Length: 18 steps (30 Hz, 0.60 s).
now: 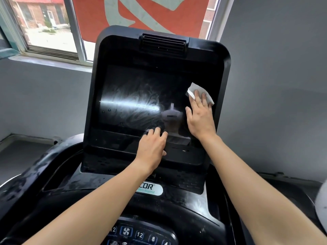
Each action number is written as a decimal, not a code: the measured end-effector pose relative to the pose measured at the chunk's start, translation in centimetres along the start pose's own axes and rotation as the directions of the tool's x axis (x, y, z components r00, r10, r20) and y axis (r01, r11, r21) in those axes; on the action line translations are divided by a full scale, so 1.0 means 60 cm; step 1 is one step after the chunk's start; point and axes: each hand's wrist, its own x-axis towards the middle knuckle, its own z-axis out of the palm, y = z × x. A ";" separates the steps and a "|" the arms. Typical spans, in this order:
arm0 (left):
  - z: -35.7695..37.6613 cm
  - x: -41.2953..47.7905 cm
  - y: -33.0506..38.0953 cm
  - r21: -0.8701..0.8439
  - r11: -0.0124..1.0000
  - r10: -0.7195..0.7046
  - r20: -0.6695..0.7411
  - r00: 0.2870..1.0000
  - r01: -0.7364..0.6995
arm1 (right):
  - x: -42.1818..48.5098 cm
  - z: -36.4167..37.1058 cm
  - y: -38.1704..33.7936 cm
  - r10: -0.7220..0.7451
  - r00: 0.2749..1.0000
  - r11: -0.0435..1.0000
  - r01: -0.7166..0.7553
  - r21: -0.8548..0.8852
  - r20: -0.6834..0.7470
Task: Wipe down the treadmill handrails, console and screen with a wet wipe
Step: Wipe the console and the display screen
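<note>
Pressing the white wet wipe [195,87] under the flat, spread fingers [203,100] of our right hand [200,117], we find the streaked black screen [138,96] stretching leftward from them, toward our curled left hand [152,145].

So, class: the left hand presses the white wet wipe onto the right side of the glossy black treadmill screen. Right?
No: in the head view the right hand presses the white wet wipe onto the right side of the glossy black treadmill screen; the left hand rests bare at its lower edge.
</note>
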 end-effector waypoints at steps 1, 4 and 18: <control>0.000 0.000 0.000 0.002 1.000 -0.001 -0.003 1.000 0.001 | -0.016 0.009 -0.001 0.001 1.000 1.000 -0.001 0.008 -0.015; 0.000 -0.002 -0.001 0.003 1.000 -0.002 -0.004 1.000 0.002 | -0.076 0.038 -0.003 -0.005 0.999 1.000 0.004 -0.016 -0.052; 0.011 -0.011 -0.005 0.006 1.000 0.004 -0.024 1.000 -0.004 | -0.086 0.043 0.009 0.011 0.998 0.999 -0.009 0.033 -0.068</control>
